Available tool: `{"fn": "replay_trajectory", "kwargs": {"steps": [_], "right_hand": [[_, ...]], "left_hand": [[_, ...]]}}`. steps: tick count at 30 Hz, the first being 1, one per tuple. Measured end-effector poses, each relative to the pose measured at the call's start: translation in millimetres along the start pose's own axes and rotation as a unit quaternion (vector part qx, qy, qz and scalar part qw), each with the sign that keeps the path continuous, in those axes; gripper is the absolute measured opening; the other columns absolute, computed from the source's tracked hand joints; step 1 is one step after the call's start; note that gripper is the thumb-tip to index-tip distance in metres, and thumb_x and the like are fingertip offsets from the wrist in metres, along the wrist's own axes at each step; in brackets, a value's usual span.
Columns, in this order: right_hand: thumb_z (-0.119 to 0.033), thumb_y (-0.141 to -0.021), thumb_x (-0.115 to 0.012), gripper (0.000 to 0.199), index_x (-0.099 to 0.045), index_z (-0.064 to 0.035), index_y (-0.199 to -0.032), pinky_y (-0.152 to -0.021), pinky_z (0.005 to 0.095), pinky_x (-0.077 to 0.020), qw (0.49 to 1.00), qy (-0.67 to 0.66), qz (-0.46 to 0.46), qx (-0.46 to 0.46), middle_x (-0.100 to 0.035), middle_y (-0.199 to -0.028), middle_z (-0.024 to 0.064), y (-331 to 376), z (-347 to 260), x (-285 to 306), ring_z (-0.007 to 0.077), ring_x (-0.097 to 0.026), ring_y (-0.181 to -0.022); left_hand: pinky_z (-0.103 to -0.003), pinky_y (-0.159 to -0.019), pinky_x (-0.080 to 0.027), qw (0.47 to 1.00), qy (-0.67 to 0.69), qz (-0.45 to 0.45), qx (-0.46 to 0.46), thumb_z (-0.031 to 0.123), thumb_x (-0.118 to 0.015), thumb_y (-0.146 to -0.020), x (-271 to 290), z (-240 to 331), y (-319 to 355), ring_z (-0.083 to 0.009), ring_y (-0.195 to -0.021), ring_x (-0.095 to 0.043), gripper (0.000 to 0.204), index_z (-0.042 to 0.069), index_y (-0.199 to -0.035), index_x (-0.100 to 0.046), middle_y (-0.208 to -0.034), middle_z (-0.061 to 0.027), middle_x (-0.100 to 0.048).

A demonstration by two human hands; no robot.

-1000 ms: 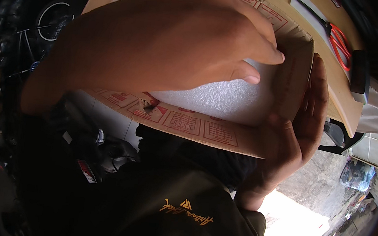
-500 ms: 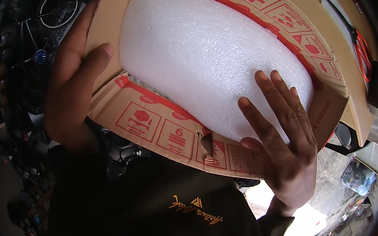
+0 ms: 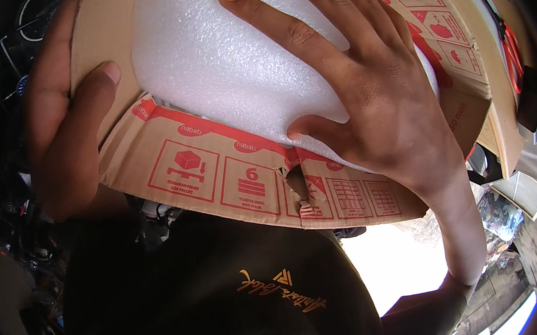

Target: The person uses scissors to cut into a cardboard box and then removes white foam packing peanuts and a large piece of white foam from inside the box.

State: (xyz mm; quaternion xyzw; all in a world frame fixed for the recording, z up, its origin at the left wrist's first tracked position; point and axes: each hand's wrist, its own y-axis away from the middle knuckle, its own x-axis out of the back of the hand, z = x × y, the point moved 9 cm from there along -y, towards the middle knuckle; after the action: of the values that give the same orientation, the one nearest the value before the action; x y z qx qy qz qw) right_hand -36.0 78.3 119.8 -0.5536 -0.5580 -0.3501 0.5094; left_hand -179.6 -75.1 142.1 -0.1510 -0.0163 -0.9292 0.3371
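Overhead, foam sheet (image 3: 227,58) within carton (image 3: 228,176).

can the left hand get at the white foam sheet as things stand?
Probably yes. The left hand grips the cardboard box at its edge, thumb already beside the white foam sheet. Only the right hand covers part of it.

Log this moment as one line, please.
left hand: grips cardboard box edge | right hand: spread flat on white foam sheet | foam: inside box | box flap: torn
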Motion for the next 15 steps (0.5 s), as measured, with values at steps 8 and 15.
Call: {"fn": "replay_trajectory", "kwargs": {"steps": [8, 15], "right_hand": [[-0.029, -0.066, -0.085, 0.099, -0.040, -0.0295, -0.154, -0.116, 0.0596, -0.0326, 0.997, -0.056, 0.007, -0.055, -0.042, -0.155, 0.0137, 22, 6, 12, 0.0361, -0.040, -0.143], [-0.023, -0.066, -0.087, 0.106, -0.034, -0.0326, -0.157, -0.116, 0.0601, -0.0299, 0.991, -0.044, 0.046, -0.118, -0.038, -0.155, 0.0162, 10, -7, -11, 0.0368, -0.039, -0.142]], "left_hand": [[-0.040, -0.116, -0.038, 0.999, -0.023, -0.035, -0.028, 0.001, -0.043, -0.095, -9, 0, 1, -0.0288, -0.139, -0.048, 0.062, -0.010, -0.154, -0.028, -0.149, -0.0290, -0.046], [-0.037, -0.114, -0.040, 0.999, 0.024, -0.010, 0.021, 0.004, -0.048, -0.097, -11, 0, -1, -0.0231, -0.137, -0.051, 0.060, 0.000, -0.156, -0.034, -0.152, -0.0196, -0.047]]}}
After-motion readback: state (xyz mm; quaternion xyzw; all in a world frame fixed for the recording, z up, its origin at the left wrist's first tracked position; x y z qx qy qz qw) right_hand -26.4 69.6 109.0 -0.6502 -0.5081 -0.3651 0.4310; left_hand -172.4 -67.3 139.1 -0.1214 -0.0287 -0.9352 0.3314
